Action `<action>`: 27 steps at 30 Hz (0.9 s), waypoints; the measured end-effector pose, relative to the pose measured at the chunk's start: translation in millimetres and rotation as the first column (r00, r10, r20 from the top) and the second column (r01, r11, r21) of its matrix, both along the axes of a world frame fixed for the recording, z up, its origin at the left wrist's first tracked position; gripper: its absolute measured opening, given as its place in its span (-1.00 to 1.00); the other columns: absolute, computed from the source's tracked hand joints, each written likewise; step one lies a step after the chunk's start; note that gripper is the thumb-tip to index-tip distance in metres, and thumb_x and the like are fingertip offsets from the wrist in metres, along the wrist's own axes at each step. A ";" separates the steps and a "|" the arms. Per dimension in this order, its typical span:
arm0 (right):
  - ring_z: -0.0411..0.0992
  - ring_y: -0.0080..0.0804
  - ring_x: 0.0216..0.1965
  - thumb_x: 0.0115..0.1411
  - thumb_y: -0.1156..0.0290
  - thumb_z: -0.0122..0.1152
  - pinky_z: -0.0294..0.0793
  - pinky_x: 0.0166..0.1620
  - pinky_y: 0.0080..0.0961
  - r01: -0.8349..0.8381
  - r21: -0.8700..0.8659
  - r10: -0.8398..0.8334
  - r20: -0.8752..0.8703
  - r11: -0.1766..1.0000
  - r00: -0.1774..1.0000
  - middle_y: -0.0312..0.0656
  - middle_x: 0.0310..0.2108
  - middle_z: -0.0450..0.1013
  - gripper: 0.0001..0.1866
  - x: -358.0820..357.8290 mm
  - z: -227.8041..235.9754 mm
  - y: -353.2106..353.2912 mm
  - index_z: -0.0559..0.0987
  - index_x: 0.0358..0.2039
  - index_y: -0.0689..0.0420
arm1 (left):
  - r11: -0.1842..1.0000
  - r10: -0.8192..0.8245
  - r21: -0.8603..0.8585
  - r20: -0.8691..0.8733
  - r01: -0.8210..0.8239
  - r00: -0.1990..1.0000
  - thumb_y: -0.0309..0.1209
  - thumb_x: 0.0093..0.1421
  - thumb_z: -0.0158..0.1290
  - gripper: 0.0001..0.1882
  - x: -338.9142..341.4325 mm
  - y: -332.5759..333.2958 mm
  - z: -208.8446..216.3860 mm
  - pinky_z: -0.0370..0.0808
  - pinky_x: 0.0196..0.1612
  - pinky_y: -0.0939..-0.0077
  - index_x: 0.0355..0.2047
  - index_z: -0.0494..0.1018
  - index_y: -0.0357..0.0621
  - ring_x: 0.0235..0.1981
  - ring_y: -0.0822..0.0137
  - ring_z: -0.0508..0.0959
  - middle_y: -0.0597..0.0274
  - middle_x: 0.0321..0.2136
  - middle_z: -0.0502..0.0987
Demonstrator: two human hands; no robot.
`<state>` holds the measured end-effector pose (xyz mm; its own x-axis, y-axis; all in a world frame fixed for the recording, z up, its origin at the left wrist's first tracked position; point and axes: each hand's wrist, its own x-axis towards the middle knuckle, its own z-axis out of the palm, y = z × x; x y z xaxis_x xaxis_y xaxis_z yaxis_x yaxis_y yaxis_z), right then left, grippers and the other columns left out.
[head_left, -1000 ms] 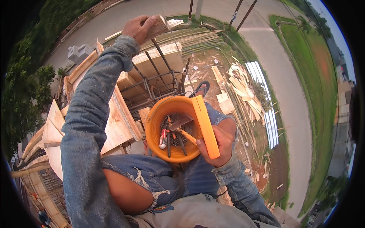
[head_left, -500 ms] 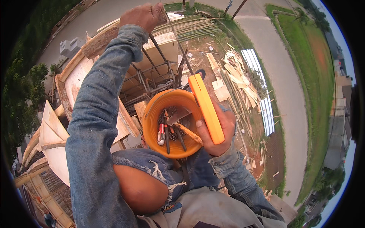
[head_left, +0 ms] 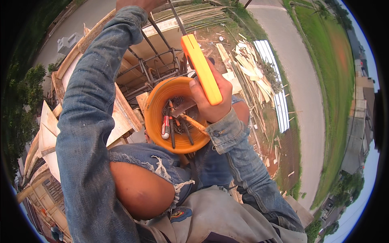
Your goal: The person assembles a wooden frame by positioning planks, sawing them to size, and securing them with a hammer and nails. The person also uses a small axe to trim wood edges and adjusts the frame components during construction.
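Note:
My right hand [head_left: 212,91] is closed around the yellow-orange handle [head_left: 206,73] of a hand saw. The saw's narrow blade [head_left: 177,17], seen nearly edge-on, runs up past the top edge. My left hand [head_left: 139,3] is at the top edge beside the blade, its fingers cut off from view. Below my right hand is an orange bucket [head_left: 153,101]. Inside it are a red-handled tool [head_left: 165,126], a dark-handled pincer-like tool [head_left: 172,131], a tool with a wooden handle [head_left: 193,123] and flat metal head, and many nails.
Wooden formwork panels [head_left: 117,121] stand at the left, with steel bars [head_left: 146,67] behind the bucket. Far below lie scrap boards [head_left: 251,67], white corrugated sheets [head_left: 279,97] and bamboo poles [head_left: 198,18]. A road [head_left: 304,105] runs along the right. My bent knee [head_left: 139,190] is in front.
My right hand and the saw have moved up and slightly left in view. My left hand has gone up, partly out of view. The bucket and surroundings have also shifted up and left.

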<state>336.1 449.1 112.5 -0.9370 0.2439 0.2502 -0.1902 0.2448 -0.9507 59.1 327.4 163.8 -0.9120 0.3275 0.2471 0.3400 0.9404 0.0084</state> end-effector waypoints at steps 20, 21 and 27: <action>0.57 -0.42 -0.27 0.07 0.58 0.15 0.54 -0.18 -0.51 -0.041 0.108 0.041 0.007 0.993 0.999 -0.05 -0.23 0.56 -0.40 52.9 12.7 -0.5 0.34 0.17 0.33 | 0.992 -0.062 0.101 -0.137 0.076 0.989 -0.09 0.33 -0.33 -0.49 -52.7 -33.4 -39.2 0.52 -0.22 -0.01 -0.18 0.49 -0.23 -0.31 -0.11 0.60 -0.13 -0.38 0.60; 0.58 -0.40 -0.25 0.06 0.58 0.15 0.54 -0.17 -0.50 -0.043 0.157 0.039 0.024 0.987 0.999 -0.04 -0.20 0.57 -0.41 63.4 17.5 2.7 0.34 0.17 0.33 | 0.997 -0.078 0.018 -0.152 0.081 0.985 -0.12 0.34 -0.32 -0.52 -47.5 -29.5 -34.0 0.52 -0.26 -0.01 -0.17 0.48 -0.22 -0.34 -0.10 0.60 -0.12 -0.40 0.59; 0.42 -0.66 -0.46 0.11 0.53 0.19 0.45 -0.33 -0.67 -0.048 0.004 0.048 -0.029 0.999 0.998 -0.31 -0.48 0.48 -0.49 -50.1 8.3 -0.5 0.42 0.12 0.28 | 0.959 -0.220 -0.232 -0.256 0.161 0.941 -0.20 0.34 -0.26 -0.62 -46.3 -26.6 -33.6 0.51 -0.37 0.00 -0.19 0.47 -0.20 -0.41 -0.09 0.60 -0.11 -0.48 0.58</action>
<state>286.0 448.6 120.7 -0.9399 0.1982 0.2780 -0.2289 0.2383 -0.9438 12.9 300.8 130.2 -0.7321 0.5589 0.3896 0.4742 0.8286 -0.2976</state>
